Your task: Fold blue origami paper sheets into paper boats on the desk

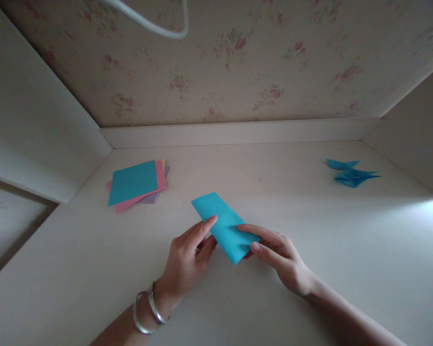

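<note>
A blue sheet of paper, folded into a narrow rectangle, is held tilted just over the white desk between both hands. My left hand grips its left long edge, index finger on the top face and the other fingers partly hidden beside and under it. My right hand pinches the near right corner, with the index finger lying on the upper face and the thumb at the edge. Two silver bangles circle my left wrist.
On the left of the desk lies a fanned stack of coloured paper, blue on top, with pink, purple and yellow below. Blue folded paper figures rest at the back right. A white cable hangs before the flowered wall; panels flank both sides.
</note>
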The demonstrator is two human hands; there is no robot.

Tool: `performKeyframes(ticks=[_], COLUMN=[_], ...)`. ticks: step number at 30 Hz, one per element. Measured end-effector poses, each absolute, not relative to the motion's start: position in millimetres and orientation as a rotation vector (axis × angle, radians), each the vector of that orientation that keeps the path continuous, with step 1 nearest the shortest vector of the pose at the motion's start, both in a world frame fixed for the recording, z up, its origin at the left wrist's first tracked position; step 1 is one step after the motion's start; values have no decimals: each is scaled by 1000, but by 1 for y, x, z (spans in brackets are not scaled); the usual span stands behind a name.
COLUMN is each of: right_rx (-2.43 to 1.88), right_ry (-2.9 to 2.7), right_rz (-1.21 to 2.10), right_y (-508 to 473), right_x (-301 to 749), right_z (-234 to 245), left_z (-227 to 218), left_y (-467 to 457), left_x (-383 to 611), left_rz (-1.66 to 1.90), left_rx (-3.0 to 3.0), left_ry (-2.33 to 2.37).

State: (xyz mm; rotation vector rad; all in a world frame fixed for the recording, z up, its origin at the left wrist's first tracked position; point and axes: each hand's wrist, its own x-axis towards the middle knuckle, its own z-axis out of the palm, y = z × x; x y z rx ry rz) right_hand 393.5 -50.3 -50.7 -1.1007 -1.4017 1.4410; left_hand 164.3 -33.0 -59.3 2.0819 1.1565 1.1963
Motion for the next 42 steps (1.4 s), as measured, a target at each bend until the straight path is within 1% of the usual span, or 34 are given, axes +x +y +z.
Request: performKeyframes(ticks=[4, 7, 10, 13, 18, 21, 24, 27, 30, 34, 42], right_rx=[-1069, -911, -798, -856, -944, -1006, -1060, -1091, -1115, -1141, -1176], right_ry=[-1421, -1279, -1130, -1136, -1300, -1399, -1451, -1428, -1377, -1358, -1397], right_rz=[1473, 1527, 1653, 1705, 1590, 1407, 1228, 1172, 1196, 1215, 1087], right_y=[-49, -49, -50, -50, -48, -45, -43, -43, -44, -45, -47], right_x=[402, 404, 403, 401, 396, 393, 391, 390, 391, 391, 390], right_z=[-64, -69, -67, -61, -49, -45, -43, -42, -43, -46, -47], left_z=[-56, -54, -53, -51, -47, -45, -45, -44, -43, -42, -46], left_y=[-34, -31, -29, -29, -35, -39, -41, -41, -38, -36, -37], left_x=[163, 161, 159, 159, 160, 161, 164, 167, 169, 169, 172], left_rz=[1252, 1294, 1318, 1284, 1051, 903, 837, 883, 938, 930, 1022], left_rx=[2193, 2312, 2401, 2304, 1926, 1758, 1654, 1545, 1462, 1504, 1285], left_ry=[1161, 1080, 1016, 1038, 1004, 1001, 989, 987, 1013, 1106, 1171])
